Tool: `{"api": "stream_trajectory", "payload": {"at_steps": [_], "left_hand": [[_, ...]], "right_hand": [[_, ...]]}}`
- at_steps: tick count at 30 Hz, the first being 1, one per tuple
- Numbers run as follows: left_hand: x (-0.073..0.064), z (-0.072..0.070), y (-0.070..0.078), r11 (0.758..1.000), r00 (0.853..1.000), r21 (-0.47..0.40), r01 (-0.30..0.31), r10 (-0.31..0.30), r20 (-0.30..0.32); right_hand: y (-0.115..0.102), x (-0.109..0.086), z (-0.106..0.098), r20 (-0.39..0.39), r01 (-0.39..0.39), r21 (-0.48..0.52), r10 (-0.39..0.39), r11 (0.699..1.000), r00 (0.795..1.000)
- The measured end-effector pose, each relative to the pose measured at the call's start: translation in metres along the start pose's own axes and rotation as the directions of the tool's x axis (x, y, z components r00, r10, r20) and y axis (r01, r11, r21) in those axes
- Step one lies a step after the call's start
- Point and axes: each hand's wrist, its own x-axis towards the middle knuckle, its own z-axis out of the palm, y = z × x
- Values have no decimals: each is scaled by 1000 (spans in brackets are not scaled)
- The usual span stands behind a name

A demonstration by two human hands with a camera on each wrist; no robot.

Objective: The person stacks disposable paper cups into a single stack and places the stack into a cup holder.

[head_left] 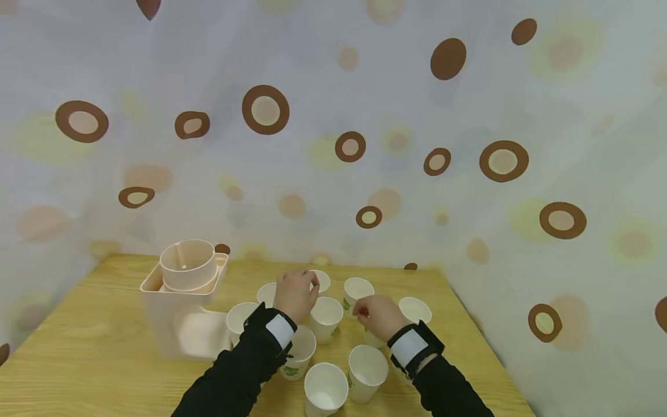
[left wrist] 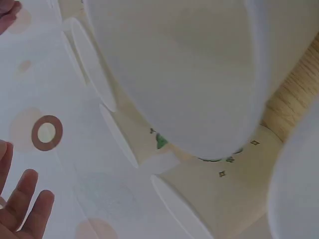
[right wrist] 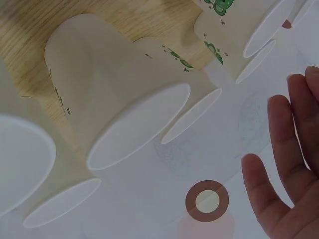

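Note:
Several white paper cups with green print stand upright and mouth up on the wooden table. My left hand (head_left: 296,294) is above the back left cups, partly covering a back cup (head_left: 320,281), its fingers bent loosely with nothing in them. Just in front of it is a middle cup (head_left: 326,318). My right hand (head_left: 383,317) is over the right side of the group, between a back cup (head_left: 358,292) and a right cup (head_left: 415,311). Loosely spread, empty fingers (right wrist: 284,149) show in the right wrist view, and similar fingers (left wrist: 31,204) in the left.
A cream plastic container (head_left: 177,324) with a round cup-like top (head_left: 189,265) stands left of the cups. Two front cups, one (head_left: 326,389) beside another (head_left: 367,373), are nearest me. The wooden table (head_left: 94,347) meets a dotted cloth backdrop (head_left: 312,174) behind.

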Motion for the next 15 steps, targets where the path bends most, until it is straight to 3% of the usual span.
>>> {"api": "stream_trajectory", "payload": {"at_steps": [5, 8, 12, 15], "left_hand": [[-3, -13, 20, 996, 998, -60, -66, 67, 19], [-10, -26, 28, 987, 990, -73, -140, 140, -4], [-31, -36, 34, 966, 966, -22, -257, 258, 19], [-49, -40, 37, 946, 943, 5, -325, 323, 82]], "right_hand": [[4, -21, -7, 93, 72, 55, -77, 996, 993], [6, -32, -9, 175, 97, 73, -108, 993, 979], [8, -46, -6, 257, 75, 48, -85, 996, 963], [9, -54, -5, 260, 94, -2, -90, 996, 961]]}}
